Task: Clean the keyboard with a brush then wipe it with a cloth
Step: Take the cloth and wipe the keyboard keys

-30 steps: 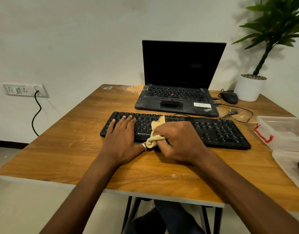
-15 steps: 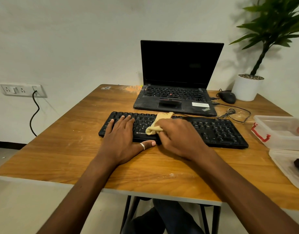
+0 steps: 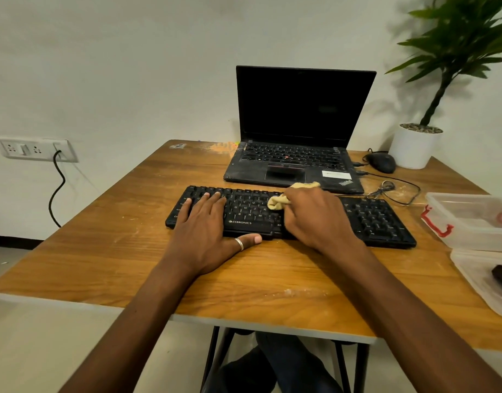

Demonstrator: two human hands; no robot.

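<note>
While my right hand (image 3: 318,219) grips the bunched tan cloth (image 3: 278,201) against the keys, my left hand (image 3: 204,231) lies flat on the left end of the keyboard (image 3: 371,219). Its fingers are straight across the keys and its thumb runs along the near edge, which I take to be pinning the board down.

The keyboard lies on the table (image 3: 116,251) straight ahead of me, just in front of the laptop (image 3: 295,163), with its long axis running left to right. The cloth sits near the middle of that length, poking out from under my hand on the left and far sides. The number-pad end stretches away to the right of my right hand, the nearer of the two to it. I judge the next wipe has to travel rightward along that axis.

The keyboard is black and full-size, with white legends and "ZEBRONICS" printed near its front edge. I can't tell from here whether dust remains between the keys.
</note>
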